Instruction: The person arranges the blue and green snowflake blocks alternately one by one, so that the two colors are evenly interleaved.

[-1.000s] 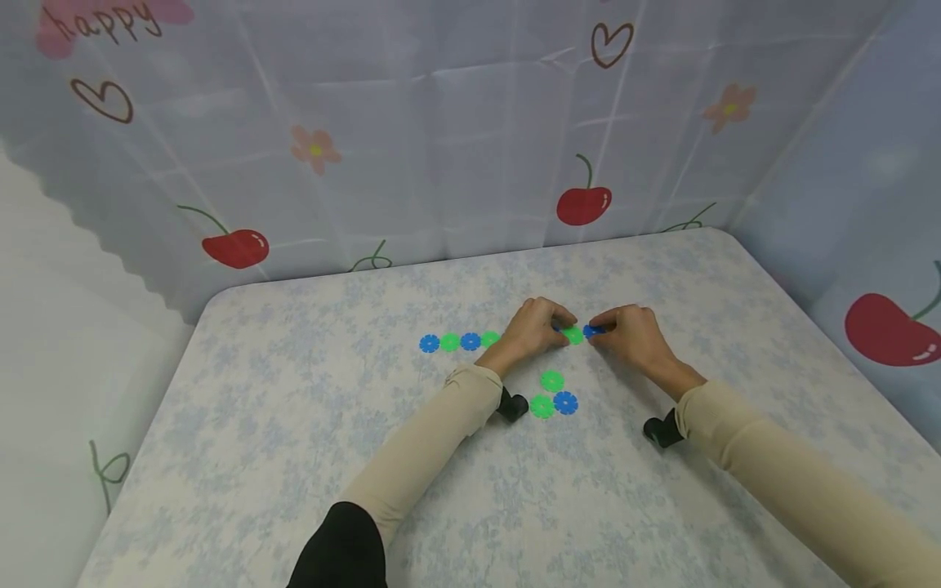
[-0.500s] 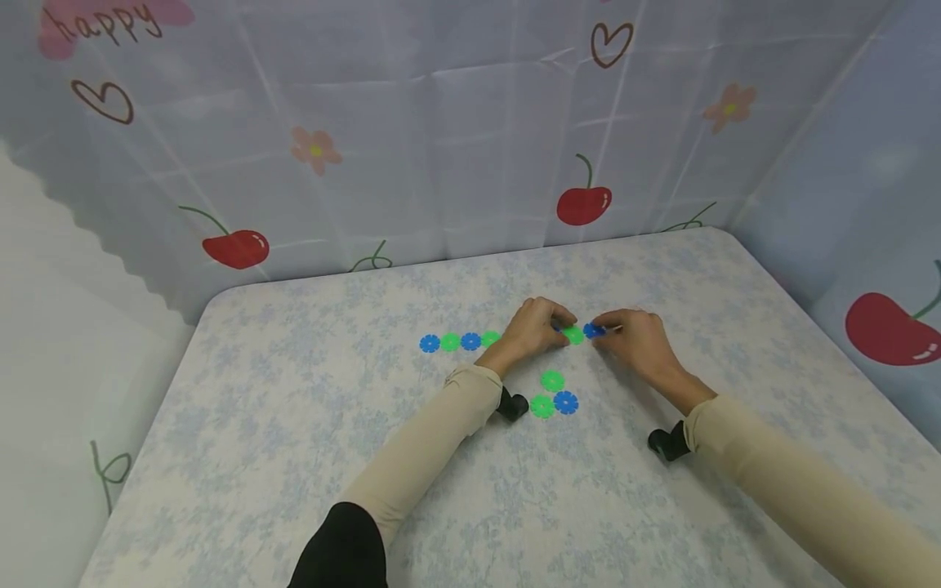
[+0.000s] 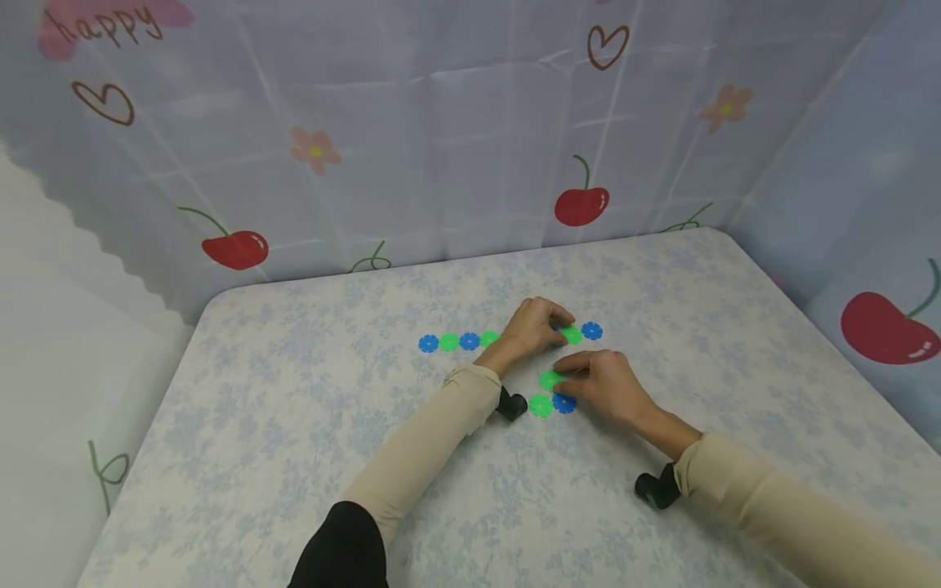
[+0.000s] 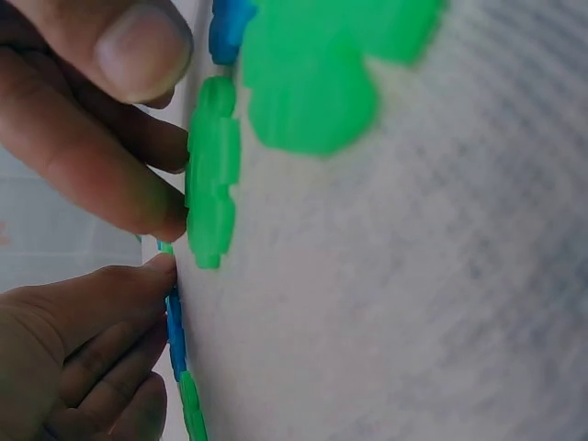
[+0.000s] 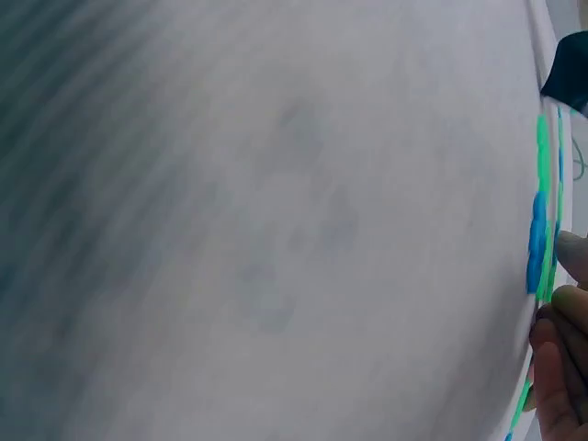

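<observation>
A row of blue and green notched plastic discs (image 3: 469, 341) lies across the table, partly hidden behind my left hand (image 3: 525, 333). That hand's thumb and index finger pinch a green disc (image 3: 572, 336) near the row's right end. Beyond it, the blue end disc (image 3: 591, 331) lies uncovered. Nearer me is a small group: a green disc (image 3: 550, 380), another green disc (image 3: 540, 406) and a blue disc (image 3: 564, 403). My right hand (image 3: 604, 385) reaches over this group, thumb and index finger apart at the far green disc (image 4: 213, 175); a fingertip meets its edge in the left wrist view.
The patterned tabletop (image 3: 294, 425) ends at a curtain (image 3: 441, 163) printed with cherries and hearts. Black wrist cameras, one by the left wrist (image 3: 512, 405) and one by the right wrist (image 3: 657, 487), hang low over the table, the left one beside the small group.
My right hand has let go of the blue end disc and moved down and left to the small group. My left hand has stayed at the row.
</observation>
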A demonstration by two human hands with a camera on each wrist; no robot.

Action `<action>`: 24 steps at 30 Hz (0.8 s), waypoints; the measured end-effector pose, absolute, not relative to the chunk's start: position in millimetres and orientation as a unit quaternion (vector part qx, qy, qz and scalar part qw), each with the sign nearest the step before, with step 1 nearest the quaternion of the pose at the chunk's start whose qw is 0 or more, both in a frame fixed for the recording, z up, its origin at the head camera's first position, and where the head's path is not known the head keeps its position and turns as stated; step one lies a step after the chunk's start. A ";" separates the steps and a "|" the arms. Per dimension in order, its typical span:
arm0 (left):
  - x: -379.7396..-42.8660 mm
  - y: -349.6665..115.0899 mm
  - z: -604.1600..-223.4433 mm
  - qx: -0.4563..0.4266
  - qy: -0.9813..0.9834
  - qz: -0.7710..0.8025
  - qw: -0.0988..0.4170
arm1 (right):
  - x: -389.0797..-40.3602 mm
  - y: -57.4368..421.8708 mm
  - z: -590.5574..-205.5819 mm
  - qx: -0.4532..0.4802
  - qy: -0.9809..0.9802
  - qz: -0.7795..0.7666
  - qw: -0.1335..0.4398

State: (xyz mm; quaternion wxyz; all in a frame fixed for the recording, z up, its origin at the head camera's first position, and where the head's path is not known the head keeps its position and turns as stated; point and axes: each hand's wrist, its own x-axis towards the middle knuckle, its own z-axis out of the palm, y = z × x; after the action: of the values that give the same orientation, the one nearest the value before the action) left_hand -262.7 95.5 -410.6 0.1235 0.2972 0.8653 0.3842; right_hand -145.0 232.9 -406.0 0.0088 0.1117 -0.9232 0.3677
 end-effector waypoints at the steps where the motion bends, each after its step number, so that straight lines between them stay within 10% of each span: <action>1: -262.9 95.7 -411.4 0.297 0.865 0.384 0.124 | -144.7 230.4 -406.1 0.111 -0.922 0.370 0.007; 24: -267.4 94.9 -414.5 0.319 0.858 0.386 0.119 | -154.4 226.1 -397.1 0.162 -0.955 0.247 0.036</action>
State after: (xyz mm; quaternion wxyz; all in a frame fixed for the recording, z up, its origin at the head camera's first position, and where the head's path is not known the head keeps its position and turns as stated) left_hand -267.4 94.9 -414.5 0.1190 0.3187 0.8576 0.3858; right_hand -154.4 226.1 -397.1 0.0355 0.1616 -0.9547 0.2474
